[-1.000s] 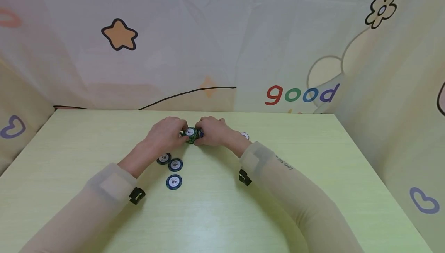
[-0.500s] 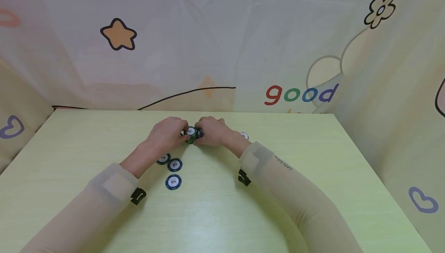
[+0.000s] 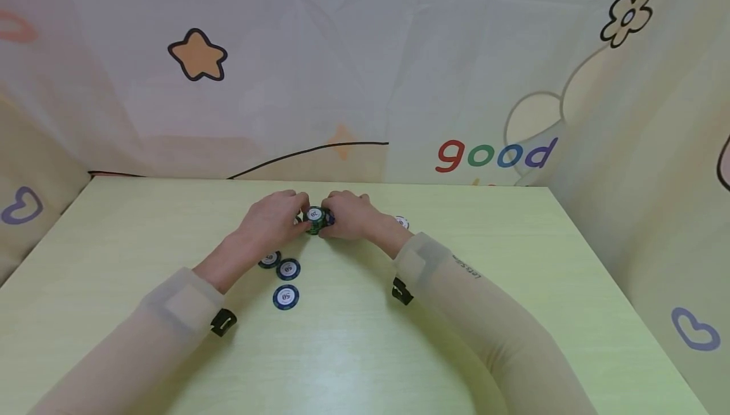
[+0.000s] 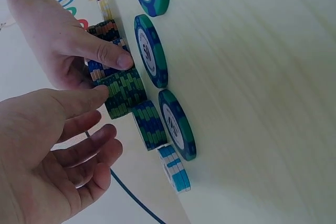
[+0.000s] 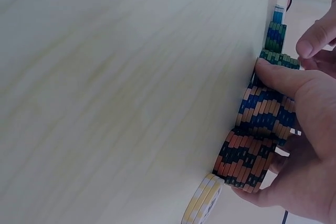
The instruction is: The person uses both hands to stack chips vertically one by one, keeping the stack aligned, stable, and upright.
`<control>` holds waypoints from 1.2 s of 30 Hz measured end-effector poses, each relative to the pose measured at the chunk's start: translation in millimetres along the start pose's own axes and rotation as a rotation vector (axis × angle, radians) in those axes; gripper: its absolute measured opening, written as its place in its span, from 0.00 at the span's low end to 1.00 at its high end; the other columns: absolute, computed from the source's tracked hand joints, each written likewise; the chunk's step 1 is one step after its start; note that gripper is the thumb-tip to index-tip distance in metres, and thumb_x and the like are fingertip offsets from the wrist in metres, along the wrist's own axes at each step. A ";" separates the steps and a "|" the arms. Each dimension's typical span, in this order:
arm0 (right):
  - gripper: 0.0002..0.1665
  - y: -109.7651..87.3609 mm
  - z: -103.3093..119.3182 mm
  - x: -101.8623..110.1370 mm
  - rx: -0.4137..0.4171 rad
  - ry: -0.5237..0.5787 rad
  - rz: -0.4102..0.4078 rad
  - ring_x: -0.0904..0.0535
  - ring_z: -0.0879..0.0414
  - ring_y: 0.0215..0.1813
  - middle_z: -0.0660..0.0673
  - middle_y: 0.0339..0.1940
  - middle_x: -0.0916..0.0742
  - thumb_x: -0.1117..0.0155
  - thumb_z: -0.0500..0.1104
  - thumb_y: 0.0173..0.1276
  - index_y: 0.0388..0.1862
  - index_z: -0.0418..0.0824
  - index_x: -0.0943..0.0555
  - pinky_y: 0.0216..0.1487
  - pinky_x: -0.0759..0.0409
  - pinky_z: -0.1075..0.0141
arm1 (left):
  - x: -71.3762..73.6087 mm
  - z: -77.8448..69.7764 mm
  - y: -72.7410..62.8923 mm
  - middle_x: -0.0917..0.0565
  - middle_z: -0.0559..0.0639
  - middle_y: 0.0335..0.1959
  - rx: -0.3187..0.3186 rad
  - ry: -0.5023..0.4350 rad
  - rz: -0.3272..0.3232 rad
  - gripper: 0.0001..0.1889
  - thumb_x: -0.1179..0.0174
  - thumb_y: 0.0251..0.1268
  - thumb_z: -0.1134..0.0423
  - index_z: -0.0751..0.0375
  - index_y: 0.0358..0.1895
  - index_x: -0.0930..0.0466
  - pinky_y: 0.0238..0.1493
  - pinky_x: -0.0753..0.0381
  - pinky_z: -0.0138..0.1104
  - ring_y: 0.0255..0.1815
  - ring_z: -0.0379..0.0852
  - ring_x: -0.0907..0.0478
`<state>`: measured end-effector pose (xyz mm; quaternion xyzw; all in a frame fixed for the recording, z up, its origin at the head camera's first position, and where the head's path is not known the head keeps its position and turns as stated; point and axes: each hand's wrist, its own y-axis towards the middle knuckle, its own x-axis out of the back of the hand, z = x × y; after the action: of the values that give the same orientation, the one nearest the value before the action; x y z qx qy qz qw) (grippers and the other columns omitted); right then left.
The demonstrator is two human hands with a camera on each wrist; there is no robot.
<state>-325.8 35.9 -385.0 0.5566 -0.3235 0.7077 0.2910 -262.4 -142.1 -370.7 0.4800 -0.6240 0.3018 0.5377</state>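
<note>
A tall stack of green poker chips point(image 3: 314, 213) stands between both hands near the table's back. My left hand point(image 3: 276, 217) pinches it near the top with thumb and index finger, its other fingers loosely curled. From the right, my right hand point(image 3: 351, 215) grips the same stack, thumb on the near side and fingers reaching behind. Against the green stack, under the right hand, is a blue-and-orange chip stack point(image 5: 268, 111). A black-and-orange chip stack point(image 5: 244, 160) follows it in the row. On the other side stands a shorter blue-and-green chip stack point(image 4: 149, 125).
Three loose blue-and-green chips, one of them the nearest chip point(image 3: 286, 297), lie in front of the row. A low white-and-blue stack point(image 4: 174, 169) ends the row on the left, a few white-and-yellow chips point(image 5: 203, 200) on the right. A printed cloth point(image 3: 319, 73) hangs behind the table.
The top of the green chip stack has shifted slightly to the right, and its top chip has turned a little. Both hands stay nearly in place; the loose chips have not moved.
</note>
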 end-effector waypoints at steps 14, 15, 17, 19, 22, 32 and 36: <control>0.34 -1.4 7.4 -1.1 0.015 -0.027 0.018 0.24 0.48 0.61 0.43 0.60 0.19 0.30 0.55 0.71 0.69 0.41 0.27 0.59 0.28 0.45 | 6.9 -6.4 -27.7 0.22 0.47 0.23 0.055 -0.029 0.252 0.10 0.29 0.66 0.59 0.58 0.30 0.19 0.24 0.26 0.34 0.24 0.44 0.26; 0.35 -1.5 7.8 -1.0 0.020 -0.021 0.017 0.24 0.48 0.61 0.43 0.60 0.19 0.30 0.56 0.70 0.69 0.41 0.28 0.59 0.28 0.45 | 7.2 -7.5 -30.1 0.22 0.47 0.23 0.054 -0.025 0.270 0.11 0.29 0.66 0.59 0.58 0.30 0.19 0.24 0.26 0.34 0.23 0.44 0.26; 0.37 -2.0 8.6 -1.0 0.030 -0.009 0.011 0.24 0.49 0.60 0.44 0.60 0.19 0.30 0.58 0.70 0.70 0.42 0.28 0.59 0.29 0.46 | 8.6 -10.6 -34.4 0.22 0.46 0.22 0.063 -0.017 0.307 0.11 0.28 0.65 0.57 0.57 0.29 0.19 0.24 0.26 0.34 0.24 0.44 0.26; 0.39 -2.5 9.5 -0.9 0.039 0.001 0.001 0.25 0.49 0.61 0.44 0.62 0.20 0.30 0.61 0.69 0.71 0.42 0.29 0.60 0.29 0.46 | 10.1 -13.7 -38.9 0.22 0.46 0.22 0.075 -0.005 0.346 0.12 0.28 0.65 0.56 0.56 0.28 0.19 0.25 0.27 0.35 0.24 0.44 0.26; 0.42 -3.5 11.8 0.0 0.053 0.004 -0.017 0.28 0.48 0.65 0.43 0.66 0.22 0.31 0.63 0.69 0.72 0.43 0.29 0.62 0.31 0.46 | 11.9 -19.1 -46.9 0.23 0.46 0.21 0.092 0.012 0.397 0.15 0.27 0.63 0.52 0.56 0.27 0.21 0.25 0.29 0.34 0.24 0.44 0.27; 0.36 5.6 19.3 -2.0 0.090 0.014 -0.027 0.30 0.48 0.68 0.44 0.68 0.24 0.31 0.60 0.71 0.71 0.46 0.27 0.65 0.34 0.45 | 14.5 -32.7 -66.5 0.28 0.46 0.18 0.131 0.060 0.445 0.22 0.22 0.55 0.45 0.59 0.28 0.21 0.23 0.35 0.34 0.20 0.43 0.32; 0.33 9.2 20.6 -4.1 0.094 0.007 -0.019 0.29 0.49 0.68 0.44 0.68 0.24 0.32 0.60 0.71 0.70 0.47 0.25 0.65 0.34 0.44 | 13.9 -36.1 -70.0 0.24 0.48 0.22 0.134 0.065 0.449 0.21 0.21 0.53 0.47 0.60 0.32 0.19 0.25 0.32 0.36 0.24 0.45 0.29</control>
<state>-319.7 13.9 -386.7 0.5702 -0.2835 0.7214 0.2722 -183.5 -138.6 -358.5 0.3540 -0.6759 0.4700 0.4439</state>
